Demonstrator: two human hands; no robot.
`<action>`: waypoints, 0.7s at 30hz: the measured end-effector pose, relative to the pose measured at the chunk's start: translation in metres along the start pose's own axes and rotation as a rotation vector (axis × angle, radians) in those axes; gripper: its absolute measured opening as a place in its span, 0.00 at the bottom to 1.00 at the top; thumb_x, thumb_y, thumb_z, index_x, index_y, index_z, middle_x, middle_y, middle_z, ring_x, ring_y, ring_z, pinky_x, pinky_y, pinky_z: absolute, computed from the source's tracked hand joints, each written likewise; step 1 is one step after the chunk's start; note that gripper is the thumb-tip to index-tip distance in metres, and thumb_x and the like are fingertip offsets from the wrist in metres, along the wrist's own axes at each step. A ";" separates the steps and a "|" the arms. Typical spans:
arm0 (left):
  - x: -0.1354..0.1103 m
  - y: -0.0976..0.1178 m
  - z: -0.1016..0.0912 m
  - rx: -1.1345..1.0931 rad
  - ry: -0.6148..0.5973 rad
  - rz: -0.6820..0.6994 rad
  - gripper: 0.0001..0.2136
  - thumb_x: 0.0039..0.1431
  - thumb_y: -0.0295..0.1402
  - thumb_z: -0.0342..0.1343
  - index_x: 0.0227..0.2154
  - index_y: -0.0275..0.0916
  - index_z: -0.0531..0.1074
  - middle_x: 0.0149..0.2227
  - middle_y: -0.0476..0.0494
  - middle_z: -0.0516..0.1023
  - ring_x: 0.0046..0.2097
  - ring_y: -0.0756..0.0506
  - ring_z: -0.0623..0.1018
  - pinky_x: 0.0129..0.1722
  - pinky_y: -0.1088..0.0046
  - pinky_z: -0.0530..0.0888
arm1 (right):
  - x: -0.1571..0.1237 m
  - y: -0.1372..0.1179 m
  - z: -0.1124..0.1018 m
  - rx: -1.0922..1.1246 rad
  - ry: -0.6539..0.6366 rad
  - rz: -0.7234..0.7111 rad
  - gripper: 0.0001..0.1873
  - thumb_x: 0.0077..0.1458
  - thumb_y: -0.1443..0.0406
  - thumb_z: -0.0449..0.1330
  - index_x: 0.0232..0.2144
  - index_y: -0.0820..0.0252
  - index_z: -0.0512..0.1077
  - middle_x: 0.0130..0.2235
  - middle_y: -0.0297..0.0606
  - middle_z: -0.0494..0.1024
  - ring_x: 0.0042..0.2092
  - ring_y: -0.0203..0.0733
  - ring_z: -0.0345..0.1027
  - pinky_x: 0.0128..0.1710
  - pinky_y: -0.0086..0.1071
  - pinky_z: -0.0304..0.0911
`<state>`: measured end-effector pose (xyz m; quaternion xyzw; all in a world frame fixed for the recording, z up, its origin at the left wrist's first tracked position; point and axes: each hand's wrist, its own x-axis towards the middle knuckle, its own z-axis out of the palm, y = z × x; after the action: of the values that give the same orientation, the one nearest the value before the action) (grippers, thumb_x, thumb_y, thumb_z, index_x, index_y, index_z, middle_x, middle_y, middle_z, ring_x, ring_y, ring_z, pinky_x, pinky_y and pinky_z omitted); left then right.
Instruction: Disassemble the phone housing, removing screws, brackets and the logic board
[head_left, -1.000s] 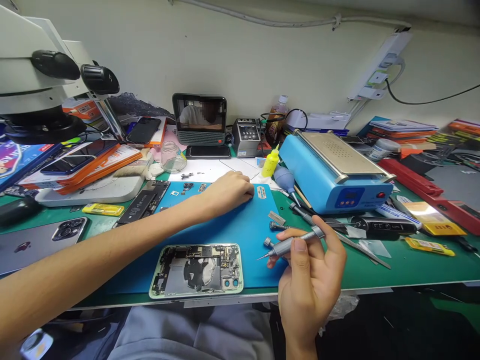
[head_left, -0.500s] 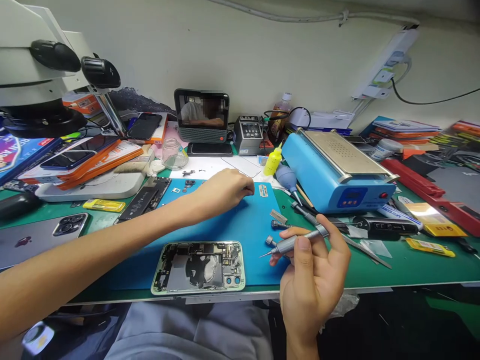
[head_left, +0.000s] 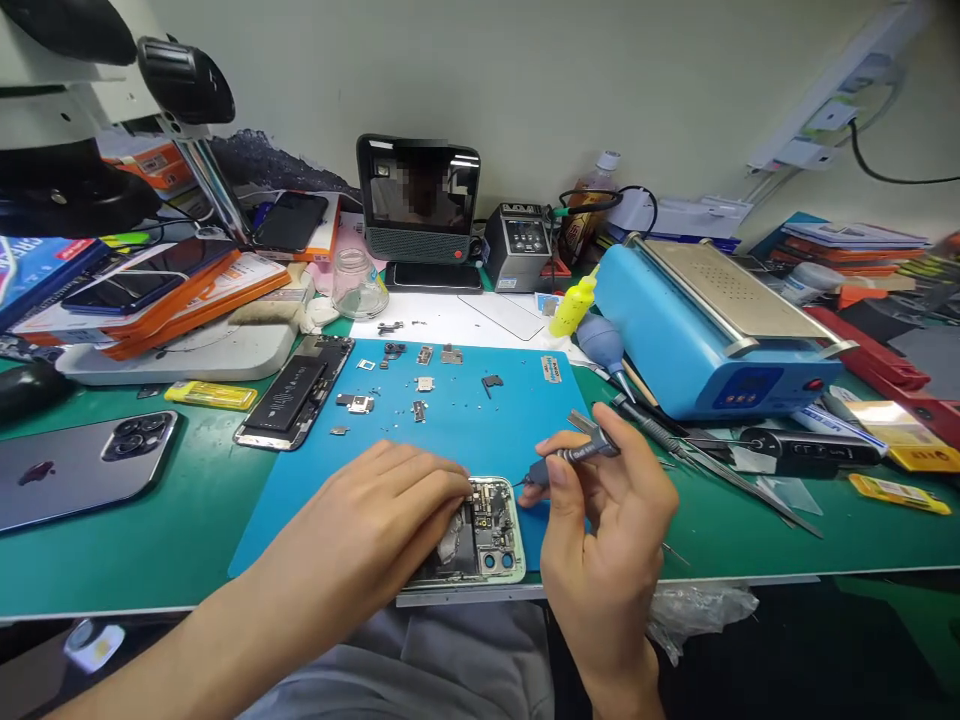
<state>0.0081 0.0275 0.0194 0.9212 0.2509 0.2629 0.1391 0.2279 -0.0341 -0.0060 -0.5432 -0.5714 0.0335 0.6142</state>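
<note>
An opened phone frame [head_left: 489,532] with its boards bare lies at the near edge of the blue mat [head_left: 465,425]. My left hand [head_left: 375,520] lies over the frame's left part, fingers bent and pressed together, tips on the board near the top edge; whatever they hold is hidden. My right hand [head_left: 607,545] is closed on a grey precision screwdriver [head_left: 581,452]. Its tip points left, just off the frame's upper right corner. Several small loose parts [head_left: 420,382] lie spread on the far half of the mat.
A blue heating-plate machine [head_left: 705,330] stands at the right, with tweezers and tools [head_left: 675,440] in front of it. A black battery assembly [head_left: 294,392] and a grey phone [head_left: 75,465] lie at the left. A microscope [head_left: 75,110], a glass jar [head_left: 356,285], a small screen [head_left: 420,200] and a yellow bottle [head_left: 570,310] stand at the back.
My left hand has come back from the far side of the mat onto the phone frame. My right hand has brought the screwdriver tip left toward the frame. The view has tilted down.
</note>
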 end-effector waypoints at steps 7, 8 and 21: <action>-0.004 -0.004 0.005 -0.076 0.073 -0.043 0.11 0.85 0.30 0.50 0.57 0.43 0.77 0.50 0.49 0.91 0.49 0.45 0.89 0.48 0.62 0.83 | 0.002 -0.003 0.002 -0.044 -0.038 0.019 0.29 0.75 0.70 0.66 0.72 0.45 0.70 0.47 0.38 0.85 0.37 0.39 0.86 0.31 0.30 0.85; -0.005 -0.004 0.005 -0.082 0.077 -0.047 0.10 0.85 0.30 0.51 0.57 0.43 0.77 0.49 0.49 0.91 0.49 0.45 0.89 0.48 0.61 0.83 | 0.002 -0.003 0.002 -0.046 -0.040 0.026 0.28 0.76 0.70 0.66 0.71 0.46 0.70 0.46 0.38 0.84 0.37 0.40 0.86 0.30 0.30 0.84; -0.004 -0.003 0.007 -0.110 0.097 -0.059 0.11 0.87 0.32 0.49 0.54 0.42 0.77 0.48 0.48 0.91 0.47 0.45 0.89 0.46 0.60 0.82 | -0.001 0.001 -0.002 -0.189 -0.060 -0.053 0.39 0.66 0.71 0.76 0.72 0.41 0.71 0.55 0.39 0.86 0.45 0.42 0.86 0.40 0.36 0.88</action>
<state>0.0077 0.0271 0.0112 0.8906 0.2695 0.3164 0.1846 0.2296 -0.0356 -0.0072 -0.5821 -0.6044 -0.0207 0.5435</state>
